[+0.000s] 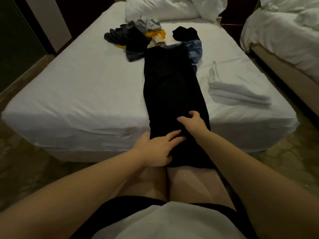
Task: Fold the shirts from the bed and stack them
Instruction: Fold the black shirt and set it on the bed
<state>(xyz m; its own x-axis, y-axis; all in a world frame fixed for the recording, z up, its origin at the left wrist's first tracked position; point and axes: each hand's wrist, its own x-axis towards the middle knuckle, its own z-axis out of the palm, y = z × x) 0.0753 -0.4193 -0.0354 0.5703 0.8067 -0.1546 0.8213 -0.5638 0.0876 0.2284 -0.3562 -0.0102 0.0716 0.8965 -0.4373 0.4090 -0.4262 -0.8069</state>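
A black shirt (pixel 172 87) lies folded into a long narrow strip down the middle of the white bed (pixel 82 90), its near end hanging over the bed's front edge onto my legs. My left hand (pixel 155 149) grips that near end at its left side, thumb under the cloth. My right hand (pixel 193 121) rests on the strip a little farther up, fingers curled into the fabric. A heap of unfolded shirts (pixel 138 37), grey, black, yellow and blue, sits beyond the strip's far end. A folded white shirt (pixel 236 94) lies to the right.
White pillows (pixel 164 9) are piled at the head of the bed. A second bed (pixel 283 35) with rumpled white bedding stands to the right across a narrow gap. Tiled floor (pixel 25 161) surrounds the bed's foot.
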